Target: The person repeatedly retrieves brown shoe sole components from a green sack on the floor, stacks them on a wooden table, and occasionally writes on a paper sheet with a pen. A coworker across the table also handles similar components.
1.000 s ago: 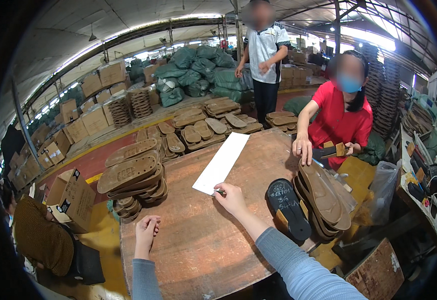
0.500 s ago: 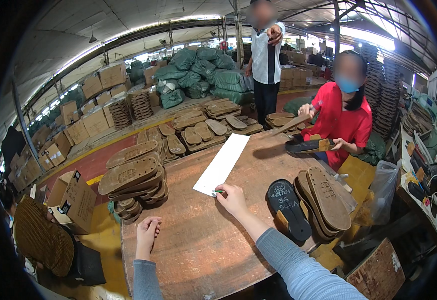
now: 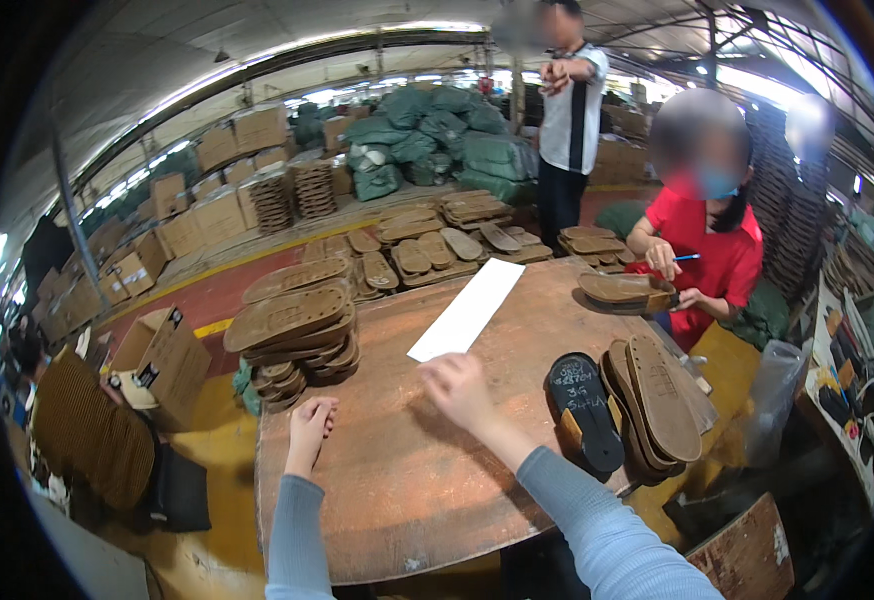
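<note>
Brown table [image 3: 427,480]: right hand [image 3: 460,390] by white strip [image 3: 469,308], left hand [image 3: 311,424] curled

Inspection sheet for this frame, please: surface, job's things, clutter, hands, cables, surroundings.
Surface: worn brown round table, scuffed.
Job's things: white paper strip lying flat, its near end by the right hand.
Clutter: stack of brown shoe soles at left; row of soles on edge at right.
Hands: right hand open, fingertips near the strip, contact unclear; left hand loosely curled on the table, empty.
Cables: nothing seen.
Surroundings: seated person in red holding a sole; standing person; cardboard boxes; green sacks.
</note>
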`<state>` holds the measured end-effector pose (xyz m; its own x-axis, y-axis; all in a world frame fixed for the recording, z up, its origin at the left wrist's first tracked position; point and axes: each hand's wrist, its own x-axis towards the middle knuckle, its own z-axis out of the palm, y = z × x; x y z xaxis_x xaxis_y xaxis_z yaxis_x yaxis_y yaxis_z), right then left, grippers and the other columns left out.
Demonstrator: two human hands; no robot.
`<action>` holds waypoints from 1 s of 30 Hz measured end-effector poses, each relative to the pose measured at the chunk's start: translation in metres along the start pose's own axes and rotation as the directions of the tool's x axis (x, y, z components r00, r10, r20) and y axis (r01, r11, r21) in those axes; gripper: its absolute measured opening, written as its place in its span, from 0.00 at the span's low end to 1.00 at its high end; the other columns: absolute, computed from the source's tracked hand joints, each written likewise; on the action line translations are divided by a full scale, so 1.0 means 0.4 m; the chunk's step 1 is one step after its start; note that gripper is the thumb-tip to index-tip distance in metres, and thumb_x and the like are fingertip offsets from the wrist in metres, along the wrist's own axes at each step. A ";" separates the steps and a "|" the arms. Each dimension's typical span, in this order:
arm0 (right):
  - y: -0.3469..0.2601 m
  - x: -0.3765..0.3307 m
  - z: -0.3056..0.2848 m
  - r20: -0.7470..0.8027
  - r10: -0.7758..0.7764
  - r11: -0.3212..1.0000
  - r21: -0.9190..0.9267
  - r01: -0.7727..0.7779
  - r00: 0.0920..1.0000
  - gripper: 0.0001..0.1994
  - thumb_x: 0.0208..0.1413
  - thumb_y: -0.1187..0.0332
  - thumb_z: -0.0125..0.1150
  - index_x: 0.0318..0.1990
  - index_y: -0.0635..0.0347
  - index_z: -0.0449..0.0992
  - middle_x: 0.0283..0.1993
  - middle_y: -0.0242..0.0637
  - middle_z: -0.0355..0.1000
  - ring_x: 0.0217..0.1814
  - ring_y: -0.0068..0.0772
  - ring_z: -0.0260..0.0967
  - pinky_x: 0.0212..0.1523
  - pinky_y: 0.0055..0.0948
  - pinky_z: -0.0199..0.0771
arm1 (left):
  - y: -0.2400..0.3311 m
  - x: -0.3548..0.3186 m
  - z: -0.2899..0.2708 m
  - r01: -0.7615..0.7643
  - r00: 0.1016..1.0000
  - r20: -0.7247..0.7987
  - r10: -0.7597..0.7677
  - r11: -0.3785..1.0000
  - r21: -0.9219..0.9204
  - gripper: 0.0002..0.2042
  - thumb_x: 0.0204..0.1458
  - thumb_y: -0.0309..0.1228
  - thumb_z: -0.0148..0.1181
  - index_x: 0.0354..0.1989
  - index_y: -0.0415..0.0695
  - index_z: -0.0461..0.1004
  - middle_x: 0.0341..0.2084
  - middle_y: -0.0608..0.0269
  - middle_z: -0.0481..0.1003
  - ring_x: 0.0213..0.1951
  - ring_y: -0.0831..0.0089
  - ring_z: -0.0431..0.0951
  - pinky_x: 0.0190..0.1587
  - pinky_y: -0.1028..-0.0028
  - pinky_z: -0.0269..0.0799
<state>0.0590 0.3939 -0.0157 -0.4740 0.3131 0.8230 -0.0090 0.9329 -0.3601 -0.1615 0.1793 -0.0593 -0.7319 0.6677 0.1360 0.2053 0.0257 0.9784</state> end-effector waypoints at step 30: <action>-0.755 -0.286 -0.166 0.697 -0.695 0.681 0.717 -0.148 0.179 0.03 0.55 0.71 0.62 0.35 0.59 0.77 0.40 0.37 0.76 0.45 0.42 0.72 0.51 0.39 0.68 | -0.241 -1.231 -0.696 0.708 0.618 -0.333 -0.712 0.688 -0.158 0.16 0.62 0.42 0.46 0.43 0.46 0.77 0.30 0.65 0.76 0.31 0.74 0.73 0.37 0.73 0.71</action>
<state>0.1743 0.0882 0.0279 -0.6922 -0.7158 0.0918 -0.5675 0.4614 -0.6820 -0.0019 -0.3591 -0.1772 -0.8149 0.1463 -0.5608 -0.4796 0.3731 0.7942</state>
